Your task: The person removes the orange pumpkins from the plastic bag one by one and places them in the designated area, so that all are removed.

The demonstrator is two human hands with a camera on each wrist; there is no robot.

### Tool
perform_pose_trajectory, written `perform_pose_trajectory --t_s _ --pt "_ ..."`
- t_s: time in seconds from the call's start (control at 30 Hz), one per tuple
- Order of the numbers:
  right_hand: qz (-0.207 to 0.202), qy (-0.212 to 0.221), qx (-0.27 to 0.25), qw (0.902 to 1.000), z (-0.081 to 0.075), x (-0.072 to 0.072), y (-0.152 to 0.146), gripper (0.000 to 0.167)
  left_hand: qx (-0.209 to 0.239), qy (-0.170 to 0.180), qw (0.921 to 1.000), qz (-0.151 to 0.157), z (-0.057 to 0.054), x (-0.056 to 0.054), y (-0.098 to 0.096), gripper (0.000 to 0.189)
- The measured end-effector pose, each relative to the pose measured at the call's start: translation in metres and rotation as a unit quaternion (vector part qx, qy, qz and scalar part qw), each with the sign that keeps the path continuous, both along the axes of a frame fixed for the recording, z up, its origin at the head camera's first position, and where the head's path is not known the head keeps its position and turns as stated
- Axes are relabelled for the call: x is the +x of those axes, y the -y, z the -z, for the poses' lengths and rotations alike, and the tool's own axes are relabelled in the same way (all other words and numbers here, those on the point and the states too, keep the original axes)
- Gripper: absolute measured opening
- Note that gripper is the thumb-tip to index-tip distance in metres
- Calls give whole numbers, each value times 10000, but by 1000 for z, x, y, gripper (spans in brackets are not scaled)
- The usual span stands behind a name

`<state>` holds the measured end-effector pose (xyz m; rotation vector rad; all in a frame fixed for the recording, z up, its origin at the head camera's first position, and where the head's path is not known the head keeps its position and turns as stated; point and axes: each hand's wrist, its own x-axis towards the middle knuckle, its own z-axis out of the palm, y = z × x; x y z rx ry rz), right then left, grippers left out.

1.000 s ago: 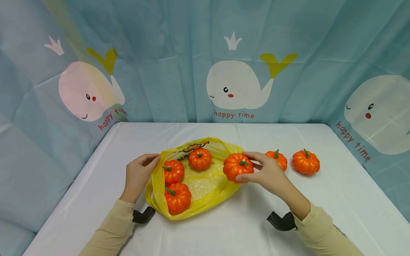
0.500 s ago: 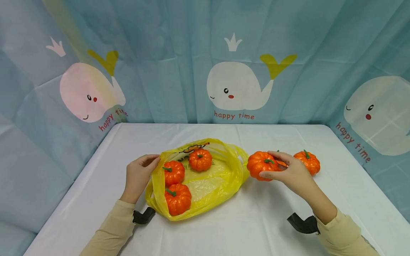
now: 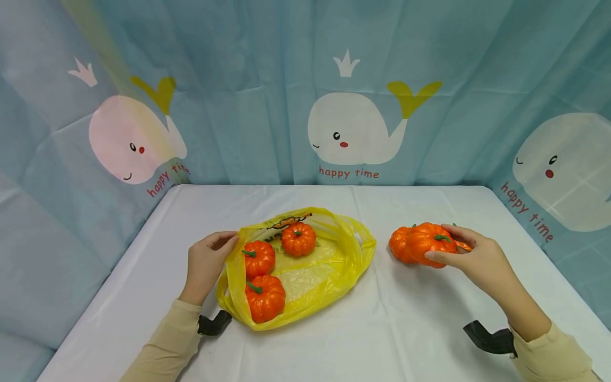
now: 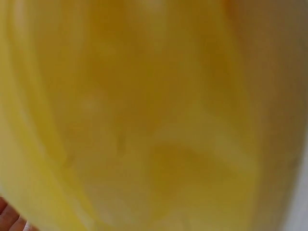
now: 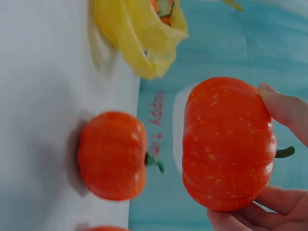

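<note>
A yellow plastic bag [image 3: 310, 286] lies with its mouth spread toward me, and three small orange pumpkins with green stems show inside, one of them the front pumpkin [image 3: 265, 298]. My left hand [image 3: 206, 262] pinches the bag's left rim; the left wrist view is filled by blurred yellow plastic [image 4: 144, 120]. My right hand [image 3: 482, 260] grips another pumpkin [image 5: 228, 144] between thumb and fingers, raised above the table right of the bag. Behind the held one, a pumpkin [image 5: 113, 156] sits on the table, and a further pumpkin [image 3: 463, 245] is mostly hidden by the hand.
A white cloth covers the table [image 3: 334, 350]. Blue curtains [image 3: 267, 106] printed with whales rise along the back and both sides. Black wrist mounts [image 3: 490, 338] stick out by both sleeves.
My right hand has carried its pumpkin rightward, from the bag's right edge to in front of the pumpkins on the table. The bag's right rim has spread outward. My left hand stays put.
</note>
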<state>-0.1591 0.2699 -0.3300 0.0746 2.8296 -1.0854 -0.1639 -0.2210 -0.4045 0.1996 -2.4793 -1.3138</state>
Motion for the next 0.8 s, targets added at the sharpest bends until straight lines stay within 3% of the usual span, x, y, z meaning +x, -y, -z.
perform_pose_trajectory --t_s 0.3,0.53,0.8 --pt "582 -62 -152 9982 -1 3 -37 90 -4 26 10000 12 -1 1 -1 30" --pt "831 28 91 9965 1 5 -60 91 -36 1 10000 6 -2 1 -1 30" --pt "1313 21 -266 9910 10 2 -87 91 7 45 10000 10 0 0 -1 31"
